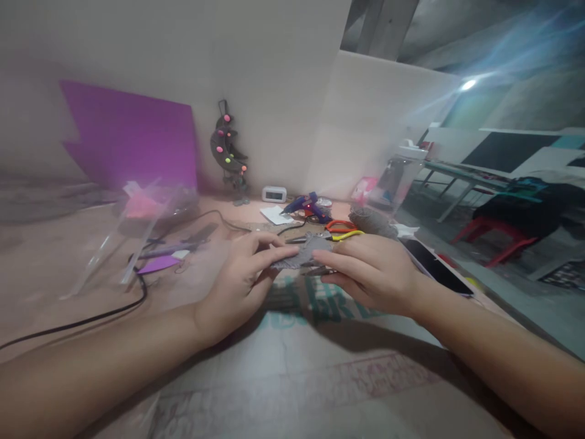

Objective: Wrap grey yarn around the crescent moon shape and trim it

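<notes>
A small flat grey piece [305, 251], which looks wrapped in yarn, is held up over the table between my two hands. My left hand [253, 271] pinches its left end between thumb and fingers. On the opposite side, my right hand [365, 268] grips the right end, fingers closed on it. A darker strip shows below the piece by my right fingertips; I cannot make out whether it belongs to it. Just behind lie pliers with yellow handles [348, 235] and a tool with red-orange handles [340, 226]. My fingers hide part of the piece.
A blue glue gun [299, 204] with a lit red light, a white digital clock [274, 194] and grey yarn [372, 221] stand behind. Rightward lies a phone [439, 268]. A black cable [105, 316] crosses the left side. A yarn moon ornament [223, 146] hangs on the wall.
</notes>
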Available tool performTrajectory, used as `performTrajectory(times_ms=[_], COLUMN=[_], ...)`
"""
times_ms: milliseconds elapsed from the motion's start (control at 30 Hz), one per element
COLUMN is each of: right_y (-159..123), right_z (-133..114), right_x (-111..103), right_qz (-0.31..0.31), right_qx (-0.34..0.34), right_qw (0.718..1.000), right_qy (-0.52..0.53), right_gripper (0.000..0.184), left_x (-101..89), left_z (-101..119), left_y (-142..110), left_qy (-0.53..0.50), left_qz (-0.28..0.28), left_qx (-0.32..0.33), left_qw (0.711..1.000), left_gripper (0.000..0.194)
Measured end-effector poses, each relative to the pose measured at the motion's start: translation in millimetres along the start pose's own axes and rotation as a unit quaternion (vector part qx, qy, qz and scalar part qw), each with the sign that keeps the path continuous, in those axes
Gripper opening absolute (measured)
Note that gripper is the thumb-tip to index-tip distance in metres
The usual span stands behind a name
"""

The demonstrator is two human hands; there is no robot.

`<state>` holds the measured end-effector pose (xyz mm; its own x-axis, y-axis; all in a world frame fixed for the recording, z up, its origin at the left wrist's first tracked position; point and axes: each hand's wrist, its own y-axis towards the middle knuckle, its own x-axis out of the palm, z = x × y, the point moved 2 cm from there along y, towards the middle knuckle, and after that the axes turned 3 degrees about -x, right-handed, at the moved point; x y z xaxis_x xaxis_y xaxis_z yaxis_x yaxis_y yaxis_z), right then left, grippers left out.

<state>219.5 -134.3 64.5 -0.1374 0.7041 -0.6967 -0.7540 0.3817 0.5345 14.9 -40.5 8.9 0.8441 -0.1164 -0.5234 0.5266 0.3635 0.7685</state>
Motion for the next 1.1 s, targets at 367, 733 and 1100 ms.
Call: performTrajectory(times_ms=[367, 733, 1100], right_y=[-0.8, 0.3, 6.5], right_z=[5.1, 1.7, -1.6], right_x=[0.8, 2.2, -1.8], right_qz=[0.014, -0.011, -0.013], right_qx=[0.024, 0.028, 0.025], right_qw=[0.999, 0.998, 0.999], right_qy=[0.025, 0.046, 0.030], right_gripper=[0.024, 0.025, 0.024], left_x=[-1.7, -1.7, -1.0], left_z=[1.0, 1.9, 1.9], left_y=[-0.9, -0.4, 0.2], left_qy=[0.006, 0.009, 0.011], left_qz=[-0.003, -0.013, -0.015], left_qx=[-0.006, -0.012, -0.014], left_qw=[1.000, 1.000, 1.000], left_gripper=[0.040, 0.043, 0.040])
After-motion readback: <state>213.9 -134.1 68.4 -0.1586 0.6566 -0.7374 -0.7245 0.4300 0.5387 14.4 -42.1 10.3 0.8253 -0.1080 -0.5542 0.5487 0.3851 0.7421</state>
